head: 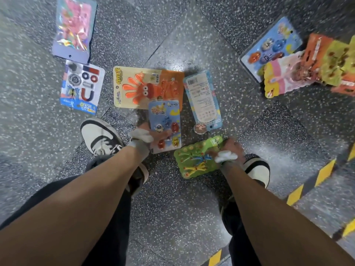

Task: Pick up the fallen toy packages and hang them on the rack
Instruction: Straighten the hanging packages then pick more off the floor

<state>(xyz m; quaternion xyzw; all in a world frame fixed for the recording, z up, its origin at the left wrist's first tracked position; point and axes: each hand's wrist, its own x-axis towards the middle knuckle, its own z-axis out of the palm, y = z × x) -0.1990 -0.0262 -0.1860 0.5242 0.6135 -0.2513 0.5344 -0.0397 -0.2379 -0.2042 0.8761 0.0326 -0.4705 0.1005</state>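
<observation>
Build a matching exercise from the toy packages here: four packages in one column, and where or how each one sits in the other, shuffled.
Packages
1. green blister card of stretchy stick figures
2. small blue blister card of round figures
3. white-and-blue card of magnets
4. pale blue card showing a barcode

Places
A. lies back side up on the speckled floor
B. gripped by the left hand
C. lies face up beyond the left shoe
D. gripped by the right hand

Pairs: 1-D, 2-B, 3-C, 4-A

Pink package (74,27) cropped at top — rightmost orange package (317,48) blurred.
</observation>
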